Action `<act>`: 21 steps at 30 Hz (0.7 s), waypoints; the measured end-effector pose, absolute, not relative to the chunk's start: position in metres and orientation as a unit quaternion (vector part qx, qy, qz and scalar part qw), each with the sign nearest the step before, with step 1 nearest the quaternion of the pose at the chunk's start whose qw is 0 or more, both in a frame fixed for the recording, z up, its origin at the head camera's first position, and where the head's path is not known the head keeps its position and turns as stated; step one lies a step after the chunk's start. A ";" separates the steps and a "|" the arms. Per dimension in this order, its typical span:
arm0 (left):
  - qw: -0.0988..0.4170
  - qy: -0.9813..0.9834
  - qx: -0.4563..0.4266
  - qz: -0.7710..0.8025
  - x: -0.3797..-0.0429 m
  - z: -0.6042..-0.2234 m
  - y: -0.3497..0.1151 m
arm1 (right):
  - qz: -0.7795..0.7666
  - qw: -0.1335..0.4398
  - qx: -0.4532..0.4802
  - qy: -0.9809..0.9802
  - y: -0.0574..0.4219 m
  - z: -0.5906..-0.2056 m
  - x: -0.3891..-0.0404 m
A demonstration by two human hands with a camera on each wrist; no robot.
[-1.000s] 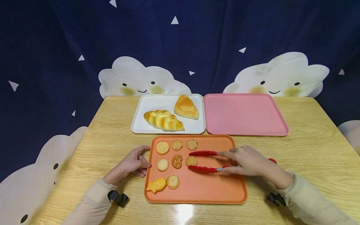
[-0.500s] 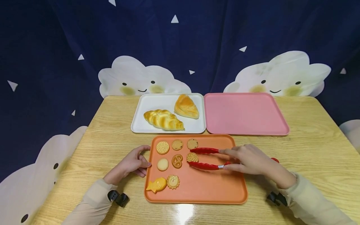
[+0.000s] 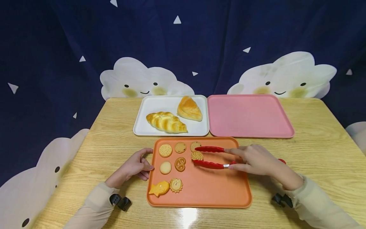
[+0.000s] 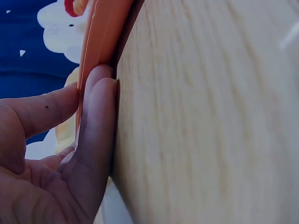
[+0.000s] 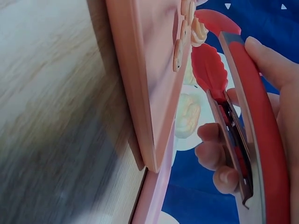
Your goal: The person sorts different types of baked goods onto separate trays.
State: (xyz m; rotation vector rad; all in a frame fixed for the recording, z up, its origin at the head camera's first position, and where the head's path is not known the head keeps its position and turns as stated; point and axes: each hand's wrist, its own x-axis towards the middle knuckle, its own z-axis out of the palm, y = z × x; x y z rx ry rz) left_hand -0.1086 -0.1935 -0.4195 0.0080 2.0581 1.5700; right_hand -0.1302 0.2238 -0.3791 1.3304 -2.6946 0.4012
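My right hand (image 3: 255, 160) holds red-tipped tongs (image 3: 210, 164) over the orange tray (image 3: 217, 194). Between their tips is a swirl cookie (image 3: 197, 155), which in the head view partly overlaps a chocolate chip cookie (image 3: 195, 146) behind it. In the right wrist view, thumb and fingers wrap the tongs' red-and-metal handles (image 5: 261, 130). At the tray's left rim, my left hand (image 3: 135, 167) pinches the edge, the thumb on one side and fingers against the other. Around the tongs lie a pretzel (image 3: 180, 164), a plain round cookie (image 3: 165, 167), a fish-shaped cookie (image 3: 159, 188) and a scalloped cookie (image 3: 176, 185).
Behind the orange tray, a white tray (image 3: 138, 128) bears a braided bread (image 3: 166, 122) and a triangular pastry (image 3: 189, 109). A pink tray (image 3: 248, 116) stands beside it on the right. Another chip cookie (image 3: 180, 147) and a dotted round cookie (image 3: 165, 150) lie in the orange tray's back row.
The right hand, tongs and swirl cookie have moved away from the person and slightly right, up to the back-row chip cookie. The left hand stays at the tray rim.
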 end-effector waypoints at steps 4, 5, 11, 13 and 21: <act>0.271 0.766 0.000 0.582 -0.108 -0.419 -0.193 | 0.134 0.061 0.430 -0.891 0.226 -0.377 -0.132; 0.271 0.767 0.000 0.582 -0.108 -0.419 -0.193 | 0.133 0.061 0.427 -0.893 0.226 -0.377 -0.132; 0.270 0.768 -0.001 0.581 -0.108 -0.419 -0.193 | 0.134 0.067 0.415 -0.897 0.231 -0.376 -0.139; 0.270 0.768 -0.002 0.581 -0.108 -0.418 -0.192 | 0.136 0.071 0.412 -0.898 0.233 -0.376 -0.141; 0.272 0.767 -0.006 0.581 -0.108 -0.418 -0.192 | 0.135 0.084 0.396 -0.904 0.242 -0.372 -0.149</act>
